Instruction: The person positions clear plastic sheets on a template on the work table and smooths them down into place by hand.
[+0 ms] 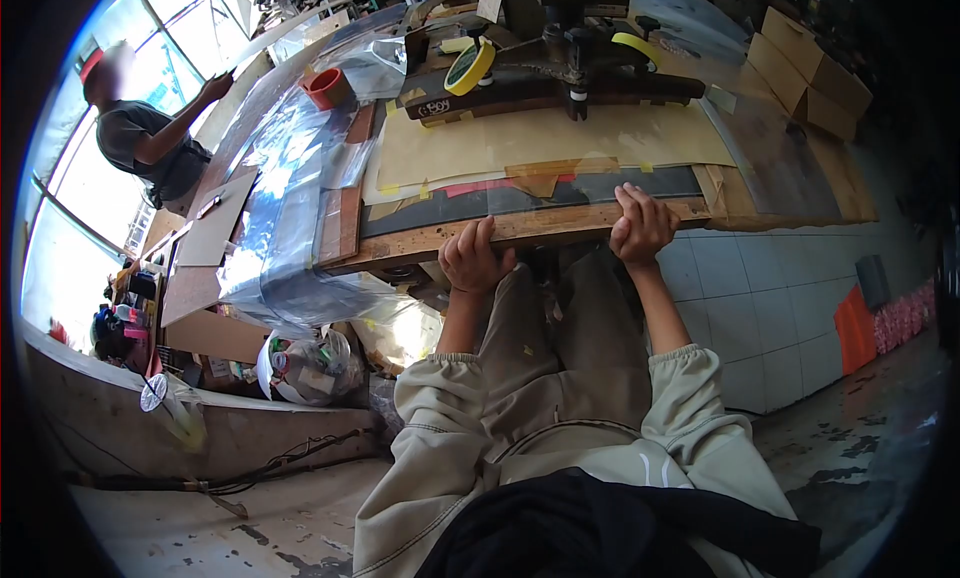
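**Plainly, two bare hands grip a table's wooden edge**

From my remote seat, I see the left hand (475, 258) at the centre of the frame and the right hand (643, 223) just right of it. Both are mostly closed, fingers curled over the edge (560, 224); neither appears to hold anything loose. The edge crosses mid-frame. Beyond it lie yellow paper (465, 148) and, at upper centre, a dark beam (540, 91) with a tape roll (469, 67). A red cup (328, 88) stands upper left, near another person (150, 148). I judge the step in hand as gripping or bracing; any next move away calls for uncurling the fingers first.
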